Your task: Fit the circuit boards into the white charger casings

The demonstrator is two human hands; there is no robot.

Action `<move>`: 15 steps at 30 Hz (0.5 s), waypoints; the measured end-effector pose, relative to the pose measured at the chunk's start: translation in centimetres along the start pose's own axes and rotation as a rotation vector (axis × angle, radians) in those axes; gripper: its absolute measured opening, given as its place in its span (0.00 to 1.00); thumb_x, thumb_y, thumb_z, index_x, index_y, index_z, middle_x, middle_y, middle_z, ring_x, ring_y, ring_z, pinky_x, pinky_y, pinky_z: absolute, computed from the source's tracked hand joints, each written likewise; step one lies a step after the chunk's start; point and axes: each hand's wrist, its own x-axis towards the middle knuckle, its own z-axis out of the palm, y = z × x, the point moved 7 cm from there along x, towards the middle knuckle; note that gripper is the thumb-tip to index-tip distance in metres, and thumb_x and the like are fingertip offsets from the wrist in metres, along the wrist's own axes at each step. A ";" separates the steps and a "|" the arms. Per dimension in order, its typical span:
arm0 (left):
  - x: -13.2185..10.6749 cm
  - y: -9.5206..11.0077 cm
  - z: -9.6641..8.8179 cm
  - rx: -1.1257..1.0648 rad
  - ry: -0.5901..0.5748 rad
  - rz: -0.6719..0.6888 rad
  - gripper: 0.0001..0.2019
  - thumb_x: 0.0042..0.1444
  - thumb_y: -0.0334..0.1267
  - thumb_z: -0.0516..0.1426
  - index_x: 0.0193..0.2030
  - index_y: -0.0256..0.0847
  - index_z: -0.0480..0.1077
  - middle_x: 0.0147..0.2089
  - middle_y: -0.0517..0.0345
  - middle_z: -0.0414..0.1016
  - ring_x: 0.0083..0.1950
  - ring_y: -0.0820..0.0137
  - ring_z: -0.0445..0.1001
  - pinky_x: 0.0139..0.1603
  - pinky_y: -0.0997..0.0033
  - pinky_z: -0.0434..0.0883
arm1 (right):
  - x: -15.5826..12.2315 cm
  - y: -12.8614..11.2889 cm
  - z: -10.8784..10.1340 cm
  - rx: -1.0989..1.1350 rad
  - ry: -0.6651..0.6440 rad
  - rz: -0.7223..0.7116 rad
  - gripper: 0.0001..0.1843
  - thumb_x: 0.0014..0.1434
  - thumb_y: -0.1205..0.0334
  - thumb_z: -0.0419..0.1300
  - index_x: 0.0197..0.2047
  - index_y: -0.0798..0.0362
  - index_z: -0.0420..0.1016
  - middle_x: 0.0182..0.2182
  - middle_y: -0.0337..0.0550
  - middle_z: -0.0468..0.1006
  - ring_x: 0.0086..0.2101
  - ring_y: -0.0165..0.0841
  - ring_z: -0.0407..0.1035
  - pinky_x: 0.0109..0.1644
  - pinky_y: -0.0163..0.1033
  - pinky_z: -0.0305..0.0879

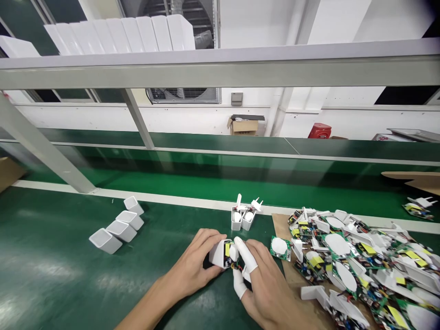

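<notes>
My left hand (202, 256) is closed around a white plastic housing (217, 255) just above the green tabletop, its open end turned to the right. At that opening, my right hand (263, 275) grips a circuit board (232, 253) with a yellow patch and a round white part; the board sits partly inside the housing. White covers wrap the thumb and a finger of my right hand. Beyond my hands stand two white housings (236, 222) with boards inside and plug pieces (255, 205) sticking out on top. One green board (280, 246) with a white disc lies right of my right hand.
Several empty white housings (105, 240) stand in a row at left. A large heap of circuit boards (338, 245) with white plug parts lies on cardboard (280, 222) at right. A green conveyor belt (192, 181) runs behind the table, under a metal shelf beam (220, 71).
</notes>
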 end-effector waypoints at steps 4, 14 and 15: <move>0.0 0.0 0.1 -0.013 -0.010 -0.002 0.32 0.62 0.25 0.63 0.69 0.50 0.62 0.63 0.51 0.68 0.63 0.58 0.67 0.65 0.54 0.70 | -0.3 0.3 0.2 0.031 -0.026 0.003 0.44 0.63 0.78 0.52 0.79 0.62 0.42 0.60 0.60 0.71 0.59 0.50 0.65 0.61 0.57 0.75; 0.0 -0.1 0.7 -0.078 -0.038 -0.064 0.32 0.62 0.27 0.63 0.69 0.51 0.62 0.61 0.51 0.64 0.59 0.61 0.72 0.60 0.61 0.74 | -0.5 0.3 0.4 0.133 -0.033 0.020 0.43 0.65 0.75 0.55 0.79 0.58 0.43 0.60 0.59 0.71 0.58 0.49 0.66 0.60 0.57 0.75; -0.1 0.0 0.8 -0.096 -0.047 -0.068 0.32 0.61 0.27 0.63 0.69 0.51 0.63 0.60 0.52 0.65 0.57 0.62 0.73 0.58 0.62 0.75 | -0.3 0.2 0.2 0.144 -0.024 0.029 0.42 0.66 0.74 0.56 0.79 0.57 0.45 0.58 0.59 0.72 0.57 0.49 0.67 0.58 0.57 0.76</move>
